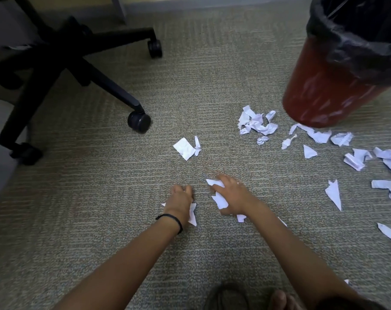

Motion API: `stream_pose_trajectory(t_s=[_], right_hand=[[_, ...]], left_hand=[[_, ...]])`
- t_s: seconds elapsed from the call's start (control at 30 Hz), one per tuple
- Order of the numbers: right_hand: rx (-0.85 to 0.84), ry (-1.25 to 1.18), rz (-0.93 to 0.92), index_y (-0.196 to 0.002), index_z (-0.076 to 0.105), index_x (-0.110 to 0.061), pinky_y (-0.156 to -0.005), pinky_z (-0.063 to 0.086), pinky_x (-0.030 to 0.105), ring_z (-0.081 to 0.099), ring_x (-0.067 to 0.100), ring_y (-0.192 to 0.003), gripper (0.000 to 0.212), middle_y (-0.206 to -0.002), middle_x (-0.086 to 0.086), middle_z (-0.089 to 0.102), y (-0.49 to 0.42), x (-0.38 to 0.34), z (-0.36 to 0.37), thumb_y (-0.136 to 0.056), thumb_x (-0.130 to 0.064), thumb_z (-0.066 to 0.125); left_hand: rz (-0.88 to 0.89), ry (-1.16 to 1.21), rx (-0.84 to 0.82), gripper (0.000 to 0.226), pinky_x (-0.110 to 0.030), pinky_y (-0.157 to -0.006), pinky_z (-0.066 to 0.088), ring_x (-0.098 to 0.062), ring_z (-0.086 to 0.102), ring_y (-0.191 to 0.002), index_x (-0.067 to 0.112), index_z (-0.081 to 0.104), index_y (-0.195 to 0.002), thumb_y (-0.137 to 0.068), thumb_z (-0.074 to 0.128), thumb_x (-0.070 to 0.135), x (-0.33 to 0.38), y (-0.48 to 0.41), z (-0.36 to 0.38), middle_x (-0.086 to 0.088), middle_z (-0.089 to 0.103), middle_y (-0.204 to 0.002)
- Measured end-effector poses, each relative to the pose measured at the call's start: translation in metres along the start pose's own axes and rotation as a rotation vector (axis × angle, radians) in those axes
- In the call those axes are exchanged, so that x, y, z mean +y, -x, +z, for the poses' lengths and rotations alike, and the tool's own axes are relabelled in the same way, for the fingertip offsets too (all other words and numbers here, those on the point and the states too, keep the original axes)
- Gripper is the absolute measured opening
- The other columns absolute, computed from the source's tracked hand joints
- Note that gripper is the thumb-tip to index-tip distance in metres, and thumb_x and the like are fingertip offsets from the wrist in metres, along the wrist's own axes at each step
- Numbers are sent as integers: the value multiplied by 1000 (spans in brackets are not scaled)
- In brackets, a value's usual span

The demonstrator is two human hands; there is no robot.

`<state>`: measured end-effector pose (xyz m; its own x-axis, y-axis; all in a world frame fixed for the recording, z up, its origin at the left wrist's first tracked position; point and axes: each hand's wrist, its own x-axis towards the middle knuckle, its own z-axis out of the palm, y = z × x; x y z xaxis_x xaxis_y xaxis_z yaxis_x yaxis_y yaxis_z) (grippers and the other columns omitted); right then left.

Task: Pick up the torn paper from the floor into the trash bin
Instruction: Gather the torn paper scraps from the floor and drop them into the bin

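Torn white paper lies scattered on the grey carpet. My right hand (231,196) grips a bunch of paper scraps (219,199) low over the floor at the centre. My left hand (181,199) is beside it with fingers curled down; a white scrap (193,214) shows under it, and whether the hand holds it is unclear. A flat piece (183,148) lies further ahead, and a crumpled pile (256,123) sits near the red trash bin (324,90) with a black liner at the upper right.
A black office chair base (78,70) with castors stands at the upper left. More scraps (334,193) are spread along the right side. My foot (279,298) shows at the bottom edge.
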<state>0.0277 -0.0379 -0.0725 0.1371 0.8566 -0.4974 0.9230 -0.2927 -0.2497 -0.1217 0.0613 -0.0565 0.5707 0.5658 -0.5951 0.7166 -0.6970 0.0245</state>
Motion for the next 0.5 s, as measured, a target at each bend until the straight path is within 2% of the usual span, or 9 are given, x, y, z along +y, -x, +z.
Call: stream_pose_trajectory(t_s=[0.17, 0.3, 0.43, 0.5], right_hand=[[87, 29, 23, -132, 41, -23, -98, 44, 43, 29, 30, -131, 61, -147, 7, 25, 15, 5, 15, -79, -10, 68], [214, -4, 70, -124, 49, -18, -76, 49, 37, 43, 30, -114, 45, -129, 4, 41, 25, 4, 23, -85, 3, 54], [195, -16, 92, -106, 56, -10, -53, 33, 27, 45, 28, -114, 26, -115, 6, 49, 30, 13, 26, -86, 4, 48], [155, -47, 109, -107, 58, -9, -52, 26, 25, 46, 25, -115, 27, -115, 8, 51, 32, 21, 27, -85, 2, 48]], left_hand=[[49, 37, 32, 52, -35, -88, 47, -33, 56, -109, 7, 33, -135, -89, 56, 1, 2, -5, -7, -21, 35, -132], [53, 35, 9, 51, -39, -88, 47, -35, 57, -105, 6, 33, -137, -90, 52, 1, -1, -8, -9, -21, 36, -131], [64, -50, -48, 45, -38, -91, 45, -34, 55, -112, 4, 39, -134, -91, 53, 8, 3, -9, -13, -21, 42, -131], [69, -124, -121, 40, -37, -96, 44, -33, 55, -115, 1, 53, -123, -85, 64, 9, 7, -14, -14, -20, 49, -129]])
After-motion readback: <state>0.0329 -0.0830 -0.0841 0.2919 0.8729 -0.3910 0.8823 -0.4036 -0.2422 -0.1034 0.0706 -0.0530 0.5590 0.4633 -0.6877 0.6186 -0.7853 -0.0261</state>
